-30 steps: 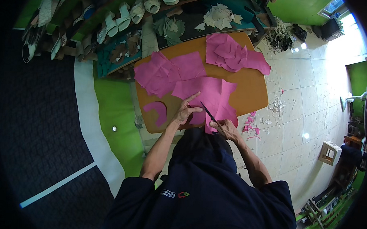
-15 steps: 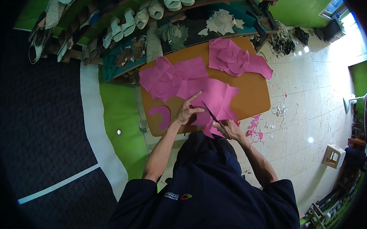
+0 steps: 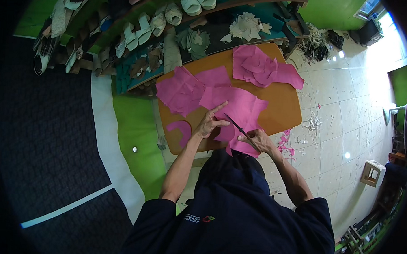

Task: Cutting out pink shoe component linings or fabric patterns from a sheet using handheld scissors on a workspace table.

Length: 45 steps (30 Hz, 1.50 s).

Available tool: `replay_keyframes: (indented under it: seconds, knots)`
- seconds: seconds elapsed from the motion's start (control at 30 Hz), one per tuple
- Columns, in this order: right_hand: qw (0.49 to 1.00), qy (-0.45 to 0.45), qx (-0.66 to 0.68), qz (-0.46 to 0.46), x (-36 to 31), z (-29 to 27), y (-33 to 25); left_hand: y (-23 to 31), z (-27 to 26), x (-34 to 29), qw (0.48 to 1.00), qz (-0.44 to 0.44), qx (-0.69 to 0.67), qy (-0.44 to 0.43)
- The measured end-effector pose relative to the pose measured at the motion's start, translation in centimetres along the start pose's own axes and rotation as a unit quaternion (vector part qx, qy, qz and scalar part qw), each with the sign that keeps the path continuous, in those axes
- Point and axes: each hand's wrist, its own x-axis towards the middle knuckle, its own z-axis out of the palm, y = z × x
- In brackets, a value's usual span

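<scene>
My right hand (image 3: 259, 141) is closed around dark scissors (image 3: 238, 127) near the front edge of the table. Their long tip points up and left over a pink sheet (image 3: 240, 103) of thin, fabric-like material. Beside the blades, my left hand (image 3: 208, 123) rests at the sheet's left edge, index finger and thumb stretched apart; its other fingers are partly hidden. Below the scissors, a pink flap (image 3: 241, 145) of the sheet hangs toward my lap. A curved pink piece (image 3: 182, 130) lies left of my left hand.
The orange-brown table (image 3: 282, 107) also bears pink pieces (image 3: 180, 90) at far left and a pink pile (image 3: 257, 66) at far right. Behind it stand shelves with pale sandals (image 3: 144, 28) and cut scraps (image 3: 246, 26). Pink offcuts (image 3: 284, 143) litter the tiled floor (image 3: 329, 109).
My right hand and the scissors have shifted slightly right, and the blades look closer together. The pink flap near my lap has swung right and spread out. My left hand keeps nearly the same pose.
</scene>
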Motion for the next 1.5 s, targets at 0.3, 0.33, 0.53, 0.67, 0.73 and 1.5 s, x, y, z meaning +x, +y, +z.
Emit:
replay_keyframes:
  seconds: [0.3,0.33,0.53,0.67,0.73,1.5]
  knots:
    - [0.999,-0.036,-0.001,-0.010,0.1,-0.8,-0.6,-0.3,-2.1,0.3,0.999,0.005,-0.046,0.014]
    - [0.999,-0.036,-0.002,-0.010,0.3,-0.7,-0.4,-0.1,-1.8,0.3,0.999,-0.004,-0.043,0.010]
    - [0.997,-0.023,0.078,0.002,1.1,0.3,-0.2,1.1,-0.3,0.1,0.999,-0.013,-0.043,-0.013]
    - [0.999,-0.013,0.040,-0.001,1.3,0.6,0.2,0.7,0.0,0.4,0.998,0.006,-0.056,0.023]
    - [0.999,-0.009,0.033,0.006,1.0,0.7,-0.1,-0.9,-2.1,0.7,0.997,0.006,-0.071,0.039]
    - [0.966,-0.037,0.256,0.030,5.0,6.2,-3.1,-2.5,-2.0,-2.4,0.972,0.043,-0.108,0.202]
